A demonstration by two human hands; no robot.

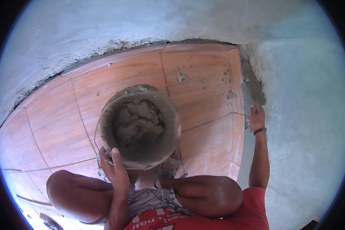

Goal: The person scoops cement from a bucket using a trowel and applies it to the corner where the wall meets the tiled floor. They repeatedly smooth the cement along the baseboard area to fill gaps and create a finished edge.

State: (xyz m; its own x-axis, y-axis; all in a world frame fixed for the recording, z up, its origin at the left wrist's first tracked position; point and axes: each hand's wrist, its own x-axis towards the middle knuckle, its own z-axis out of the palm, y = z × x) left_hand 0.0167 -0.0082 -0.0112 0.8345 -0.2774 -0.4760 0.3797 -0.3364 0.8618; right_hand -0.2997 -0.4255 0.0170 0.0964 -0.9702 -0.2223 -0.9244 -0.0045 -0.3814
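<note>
A round bucket [171, 128] with a mortar-crusted rim stands tilted in front of me, with wet grey mortar [138, 122] inside. At its near left rim my left hand [117, 168] grips it, thumb up over the edge and fingers around the outside. Out to the right, my right hand [256, 118] is closed around the handle of what looks like a trowel; the fingers cover most of the handle. The dark grey blade [255, 90] lies against the wall, just above the skirting tiles [237, 99], where the mortar looks fresh.
Orange-brown tiles [115, 73] cover the floor, with a mortar lump [182, 78] and splatters near the right corner. Rough, unfinished plaster [122, 42] edges the far wall [161, 19]. The smooth right wall [306, 115] stands close beside my arm. My knees flank the bucket's near side.
</note>
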